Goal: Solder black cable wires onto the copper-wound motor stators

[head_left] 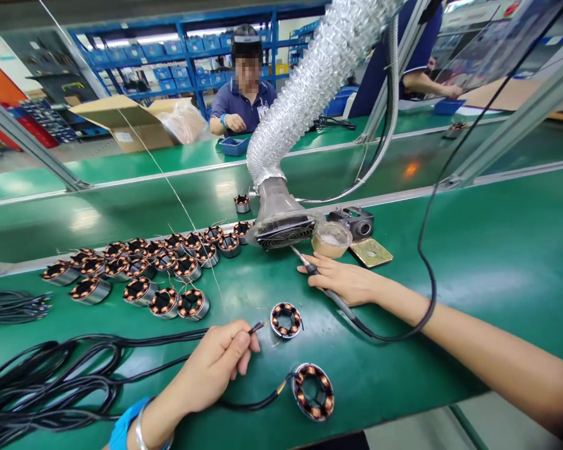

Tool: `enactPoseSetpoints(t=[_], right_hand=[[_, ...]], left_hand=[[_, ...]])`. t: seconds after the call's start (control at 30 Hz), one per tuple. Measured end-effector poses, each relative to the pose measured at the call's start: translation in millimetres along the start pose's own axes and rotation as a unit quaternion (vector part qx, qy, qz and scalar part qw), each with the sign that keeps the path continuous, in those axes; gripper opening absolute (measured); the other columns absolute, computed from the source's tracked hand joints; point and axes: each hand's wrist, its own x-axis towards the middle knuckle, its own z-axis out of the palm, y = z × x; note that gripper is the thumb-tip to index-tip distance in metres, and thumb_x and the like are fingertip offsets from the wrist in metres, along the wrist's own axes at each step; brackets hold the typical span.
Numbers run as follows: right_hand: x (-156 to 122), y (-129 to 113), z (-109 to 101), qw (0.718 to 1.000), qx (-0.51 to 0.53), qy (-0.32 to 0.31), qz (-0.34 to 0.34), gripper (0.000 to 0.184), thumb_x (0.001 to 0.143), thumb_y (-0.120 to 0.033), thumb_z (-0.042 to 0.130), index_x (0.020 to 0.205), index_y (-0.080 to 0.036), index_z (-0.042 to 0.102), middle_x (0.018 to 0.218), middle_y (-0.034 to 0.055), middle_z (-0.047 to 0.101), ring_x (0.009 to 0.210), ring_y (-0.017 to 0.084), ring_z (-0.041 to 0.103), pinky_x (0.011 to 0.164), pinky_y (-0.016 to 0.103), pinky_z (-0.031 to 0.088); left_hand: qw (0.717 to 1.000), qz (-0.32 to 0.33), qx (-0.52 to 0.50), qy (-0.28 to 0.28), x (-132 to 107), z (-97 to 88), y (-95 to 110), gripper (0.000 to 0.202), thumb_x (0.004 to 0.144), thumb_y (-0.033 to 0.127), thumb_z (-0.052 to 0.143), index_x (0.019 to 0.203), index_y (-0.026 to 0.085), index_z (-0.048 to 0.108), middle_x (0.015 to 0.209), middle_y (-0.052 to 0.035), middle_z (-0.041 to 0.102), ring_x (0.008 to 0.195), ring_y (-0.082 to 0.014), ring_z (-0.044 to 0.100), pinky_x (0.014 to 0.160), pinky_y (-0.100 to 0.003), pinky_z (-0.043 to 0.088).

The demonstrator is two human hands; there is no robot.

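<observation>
My left hand pinches the end of a black cable; its thin coloured wires stick out past the fingertips toward a copper-wound motor stator lying just to the right. With my right hand I hold a soldering iron, its tip pointing up and left beneath the fume extractor hood. Closer to me lies a second stator, with a black cable running to its left side. Beyond my right fingertips stands a round tub.
Many stators stand grouped at the left. Coiled black cables cover the front left. A soldering iron stand with a yellowish pad is behind my right hand. A silver duct hangs overhead. A co-worker sits opposite.
</observation>
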Motion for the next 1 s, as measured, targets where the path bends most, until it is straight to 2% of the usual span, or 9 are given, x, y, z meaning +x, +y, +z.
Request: enactPoseSetpoints(t=[0.17, 0.3, 0.43, 0.57, 0.67, 0.73, 0.8, 0.9, 1.0], right_hand=[[-10.5, -3.6, 4.7, 0.998, -0.010, 0.032, -0.060, 0.021, 0.089, -0.011, 0.049, 0.107, -0.015, 0.059, 0.124, 0.0175, 0.065, 0.139, 0.026, 0.042, 0.108, 0.045, 0.047], [-11.0, -4.9, 5.5, 0.998, -0.030, 0.048, -0.036, 0.025, 0.087, -0.006, 0.050, 0.109, -0.013, 0.059, 0.130, 0.0215, 0.060, 0.140, 0.030, 0.040, 0.107, 0.049, 0.047], [1.5, 1.2, 2.9, 0.999, -0.047, -0.017, 0.013, 0.030, 0.083, -0.011, 0.053, 0.112, -0.013, 0.060, 0.141, 0.0219, 0.051, 0.140, 0.033, 0.037, 0.111, 0.053, 0.041], [-1.0, -5.2, -0.1, 0.997, -0.059, -0.051, 0.000, 0.028, 0.083, -0.013, 0.054, 0.109, -0.013, 0.062, 0.137, 0.0228, 0.054, 0.138, 0.034, 0.041, 0.110, 0.053, 0.043], [-16.6, -21.5, -2.3, 0.997, -0.062, -0.039, -0.030, 0.023, 0.085, -0.013, 0.053, 0.106, -0.014, 0.063, 0.135, 0.0215, 0.057, 0.138, 0.032, 0.042, 0.108, 0.049, 0.047], [-26.6, -30.9, -4.4, 0.996, -0.073, -0.010, -0.045, 0.020, 0.089, -0.012, 0.051, 0.105, -0.016, 0.063, 0.133, 0.0191, 0.060, 0.136, 0.029, 0.045, 0.106, 0.046, 0.049], [-31.0, -34.3, -6.5, 0.995, -0.090, 0.025, -0.025, 0.020, 0.092, -0.011, 0.050, 0.106, -0.018, 0.062, 0.131, 0.0160, 0.062, 0.134, 0.026, 0.048, 0.107, 0.044, 0.050], [-24.3, -26.6, -8.5, 0.992, -0.122, 0.034, 0.020, 0.020, 0.096, -0.013, 0.048, 0.110, -0.019, 0.062, 0.131, 0.0149, 0.062, 0.132, 0.025, 0.050, 0.107, 0.044, 0.050], [-10.7, -12.8, -10.0, 0.986, -0.163, 0.017, -0.007, 0.022, 0.098, -0.011, 0.044, 0.107, -0.018, 0.062, 0.121, 0.0158, 0.066, 0.125, 0.026, 0.057, 0.098, 0.041, 0.056]], left_hand=[[1.000, 0.003, 0.017, -0.007, 1.1, -0.1, -2.1, 0.045, 0.101, 0.050, 0.033, 0.088, 0.016, 0.060, 0.059, 0.0031, 0.054, 0.053, -0.0091, 0.045, 0.053, -0.021, 0.035], [1.000, 0.006, 0.024, -0.007, 3.0, 0.1, -2.5, 0.046, 0.101, 0.050, 0.032, 0.088, 0.016, 0.060, 0.059, 0.0033, 0.054, 0.053, -0.0092, 0.046, 0.053, -0.021, 0.035], [0.999, 0.009, 0.033, -0.005, 2.6, -0.6, -3.1, 0.046, 0.101, 0.050, 0.032, 0.088, 0.016, 0.060, 0.058, 0.0032, 0.055, 0.052, -0.0092, 0.046, 0.053, -0.021, 0.035], [0.999, 0.013, 0.034, -0.004, 2.9, -1.4, -1.4, 0.046, 0.101, 0.049, 0.032, 0.088, 0.016, 0.060, 0.059, 0.0031, 0.055, 0.052, -0.0093, 0.046, 0.053, -0.021, 0.036], [0.999, 0.012, 0.031, -0.006, 3.2, -2.0, 1.0, 0.045, 0.101, 0.049, 0.032, 0.088, 0.016, 0.061, 0.059, 0.0033, 0.054, 0.052, -0.0092, 0.046, 0.052, -0.021, 0.035], [0.999, 0.012, 0.029, -0.010, 3.0, -2.3, 1.6, 0.045, 0.101, 0.049, 0.032, 0.088, 0.017, 0.061, 0.059, 0.0034, 0.054, 0.051, -0.0089, 0.045, 0.052, -0.020, 0.035], [0.999, 0.012, 0.027, -0.015, 2.8, -2.4, 1.1, 0.045, 0.101, 0.049, 0.032, 0.087, 0.017, 0.061, 0.060, 0.0034, 0.055, 0.051, -0.0087, 0.045, 0.052, -0.020, 0.035], [1.000, 0.007, 0.023, -0.014, 2.7, -1.8, -1.3, 0.045, 0.101, 0.049, 0.032, 0.090, 0.017, 0.062, 0.060, 0.0032, 0.056, 0.052, -0.0088, 0.046, 0.052, -0.020, 0.035], [1.000, -0.003, 0.009, 0.002, 2.4, -0.8, -3.8, 0.043, 0.101, 0.049, 0.032, 0.102, 0.017, 0.061, 0.062, 0.0029, 0.058, 0.053, -0.0090, 0.045, 0.052, -0.020, 0.036]])
